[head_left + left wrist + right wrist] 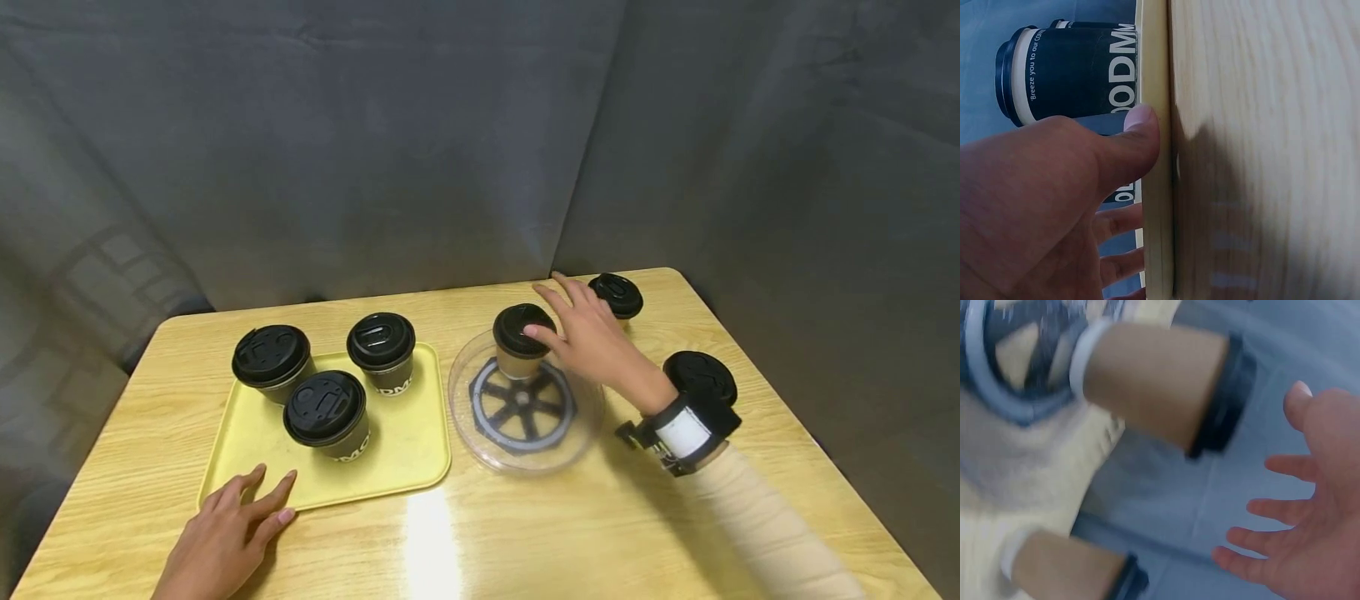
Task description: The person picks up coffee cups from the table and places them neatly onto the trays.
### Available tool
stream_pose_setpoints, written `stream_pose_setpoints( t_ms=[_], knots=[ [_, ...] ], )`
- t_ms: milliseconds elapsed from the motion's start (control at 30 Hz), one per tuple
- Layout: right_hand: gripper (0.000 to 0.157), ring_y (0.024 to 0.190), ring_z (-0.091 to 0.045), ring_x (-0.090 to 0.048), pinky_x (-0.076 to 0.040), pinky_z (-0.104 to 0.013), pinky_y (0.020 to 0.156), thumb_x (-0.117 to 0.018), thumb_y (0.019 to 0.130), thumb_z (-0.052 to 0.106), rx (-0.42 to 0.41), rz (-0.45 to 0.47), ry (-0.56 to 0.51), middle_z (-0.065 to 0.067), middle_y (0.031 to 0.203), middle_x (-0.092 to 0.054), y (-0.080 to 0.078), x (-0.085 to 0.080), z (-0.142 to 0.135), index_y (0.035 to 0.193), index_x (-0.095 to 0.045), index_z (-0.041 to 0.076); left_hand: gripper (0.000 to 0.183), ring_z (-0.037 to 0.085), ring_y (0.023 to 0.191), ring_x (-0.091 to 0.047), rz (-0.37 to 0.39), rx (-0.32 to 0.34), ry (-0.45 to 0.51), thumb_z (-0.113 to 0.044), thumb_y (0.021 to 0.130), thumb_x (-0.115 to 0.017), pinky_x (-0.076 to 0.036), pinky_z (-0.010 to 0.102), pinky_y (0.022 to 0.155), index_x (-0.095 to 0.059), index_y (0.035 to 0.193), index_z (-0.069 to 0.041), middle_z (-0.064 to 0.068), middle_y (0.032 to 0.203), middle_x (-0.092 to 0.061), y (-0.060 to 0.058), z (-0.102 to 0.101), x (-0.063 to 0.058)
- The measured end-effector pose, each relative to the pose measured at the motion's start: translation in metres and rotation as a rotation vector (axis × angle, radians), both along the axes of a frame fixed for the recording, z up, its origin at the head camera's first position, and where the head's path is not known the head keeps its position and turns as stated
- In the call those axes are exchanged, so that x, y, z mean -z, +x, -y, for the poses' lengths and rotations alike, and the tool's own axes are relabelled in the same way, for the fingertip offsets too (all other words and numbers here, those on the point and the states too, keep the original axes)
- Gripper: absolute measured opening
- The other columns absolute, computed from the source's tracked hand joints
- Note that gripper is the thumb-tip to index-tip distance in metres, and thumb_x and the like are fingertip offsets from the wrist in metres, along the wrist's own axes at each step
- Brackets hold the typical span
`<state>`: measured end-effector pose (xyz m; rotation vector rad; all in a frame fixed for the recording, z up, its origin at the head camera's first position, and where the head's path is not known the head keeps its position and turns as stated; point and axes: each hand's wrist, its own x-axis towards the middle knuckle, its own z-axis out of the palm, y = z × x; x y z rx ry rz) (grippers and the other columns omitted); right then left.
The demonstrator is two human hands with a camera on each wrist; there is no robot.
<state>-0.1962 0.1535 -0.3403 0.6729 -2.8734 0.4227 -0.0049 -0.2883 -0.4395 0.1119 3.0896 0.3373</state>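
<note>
My left hand point(225, 533) rests its spread fingers and thumb on the near left edge of a yellow tray point(405, 467); in the left wrist view the thumb lies along the rim. On the tray stand three dark paper cups with black lids, the nearest a lettered cup point(330, 417). A brown paper cup point(517, 364) with a black lid stands upright on a clear round turntable point(581, 454). Beside that cup is my right hand point(592, 337), fingers spread. The right wrist view shows a gap between hand and cup, with nothing held.
Two more black-lidded cups stand at the right of the wooden table: a far cup point(617, 296) behind my right hand and a nearer cup point(699, 375), partly hidden by the wrist camera. A grey curtain point(375, 150) hangs behind the table.
</note>
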Motion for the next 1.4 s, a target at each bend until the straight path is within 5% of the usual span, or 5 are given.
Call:
stream_pose_setpoints(
  t_ms=[300,767,1033,1400],
  knots=[
    [0.069,0.140,-0.054,-0.026,-0.024,-0.071,0.109,-0.057,0.096,0.046,0.088,0.034,0.039,-0.028,0.156,-0.023,-0.020,-0.019,-0.037,0.152,-0.033,0.014,0.045,0.047,0.115,-0.053,0.001,0.007,0.002,-0.044,0.093,-0.061,-0.048,0.063,0.073,-0.063,0.131,-0.020,0.028,0.136,-0.052,-0.001,0.001,0.000],
    [0.079,0.143,-0.057,-0.010,-0.019,-0.080,0.103,-0.055,0.096,0.048,0.197,0.291,0.135,-0.031,0.159,-0.006,-0.062,-0.020,-0.066,0.156,-0.017,0.017,0.046,0.047,0.114,-0.053,0.008,0.006,-0.005,-0.043,0.093,-0.062,-0.048,0.063,0.071,-0.061,0.133,-0.022,0.029,0.135,-0.052,-0.001,0.000,0.001],
    [0.083,0.141,-0.061,-0.009,-0.018,-0.080,0.103,-0.057,0.096,0.046,0.200,0.399,0.162,-0.035,0.158,-0.003,-0.071,-0.012,-0.071,0.157,-0.012,0.013,0.045,0.047,0.113,-0.054,-0.018,0.012,0.008,-0.042,0.092,-0.064,-0.048,0.063,0.072,-0.063,0.132,-0.021,0.029,0.134,-0.053,0.002,0.002,0.003],
    [0.081,0.136,-0.061,-0.023,-0.030,-0.069,0.107,-0.058,0.097,0.039,0.167,0.442,0.154,-0.038,0.155,-0.006,-0.074,-0.007,-0.075,0.157,-0.012,0.008,0.044,0.046,0.112,-0.054,-0.044,0.013,0.009,-0.041,0.091,-0.065,-0.048,0.064,0.071,-0.064,0.130,-0.020,0.029,0.132,-0.054,0.004,0.003,0.004]
  ],
)
